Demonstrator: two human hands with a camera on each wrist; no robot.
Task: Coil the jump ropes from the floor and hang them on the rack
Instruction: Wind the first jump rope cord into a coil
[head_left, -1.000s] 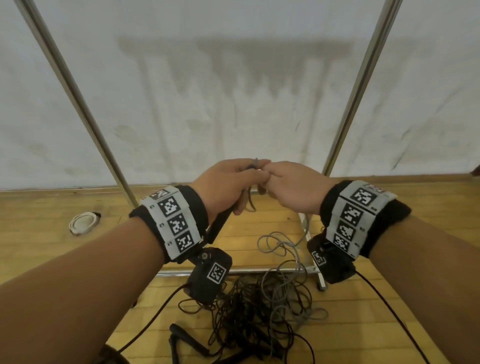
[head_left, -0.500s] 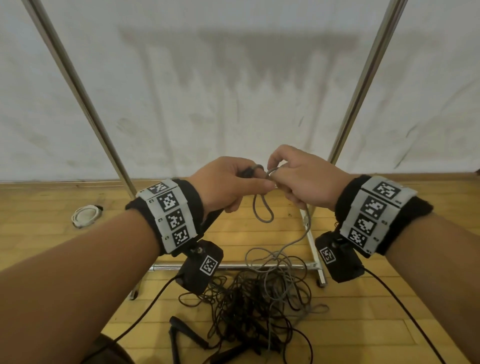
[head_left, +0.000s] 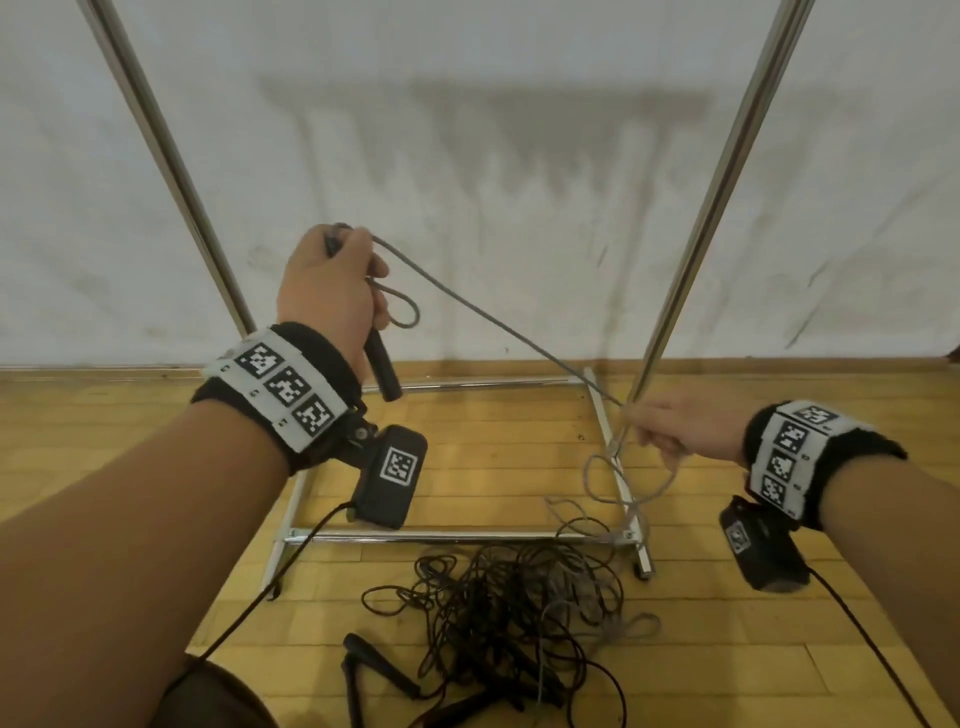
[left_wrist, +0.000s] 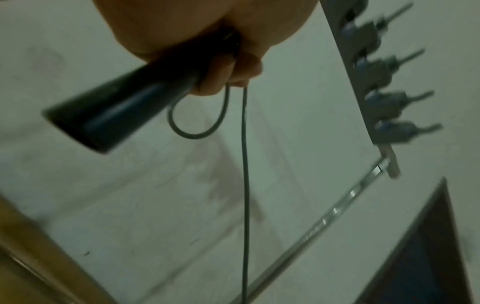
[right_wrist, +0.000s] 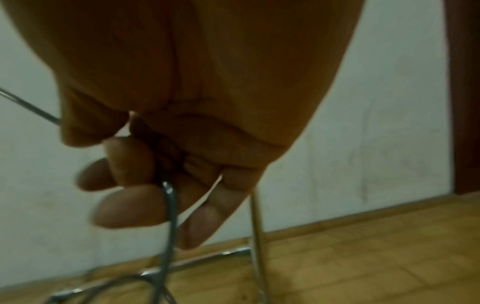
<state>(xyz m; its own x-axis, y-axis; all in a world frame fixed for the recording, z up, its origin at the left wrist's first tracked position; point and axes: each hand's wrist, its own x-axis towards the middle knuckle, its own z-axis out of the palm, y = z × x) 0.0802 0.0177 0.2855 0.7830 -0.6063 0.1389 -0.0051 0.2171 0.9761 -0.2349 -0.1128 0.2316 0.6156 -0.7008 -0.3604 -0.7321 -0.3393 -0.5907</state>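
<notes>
Grey rope (head_left: 493, 317) runs taut between the two hands, slanting down from the raised left hand (head_left: 327, 291) to the lower right hand (head_left: 675, 428). The left hand is wrapped around a black handle (head_left: 382, 369), whose free end points down past the wrist, and a small loop of the same grey rope hangs from under its fingers; the left wrist view shows the handle (left_wrist: 116, 111) in the fist with that loop and one straight strand dropping beside it. The right hand has its fingers (right_wrist: 130, 205) curled around the rope, which enters at the thumb side and leaves downward between the fingers in loose bends toward the floor (head_left: 493, 467). Below and between the hands, a tangled pile of black ropes (head_left: 509, 623) lies on the wooden floor, with the slack of the grey rope mixed into its right side and two black handles (head_left: 374, 670) lying at its left edge. The pile sits just in front of the rack (head_left: 727, 171), whose chrome base bars rest on the floor and whose two uprights rise against the white wall (head_left: 467, 130).
</notes>
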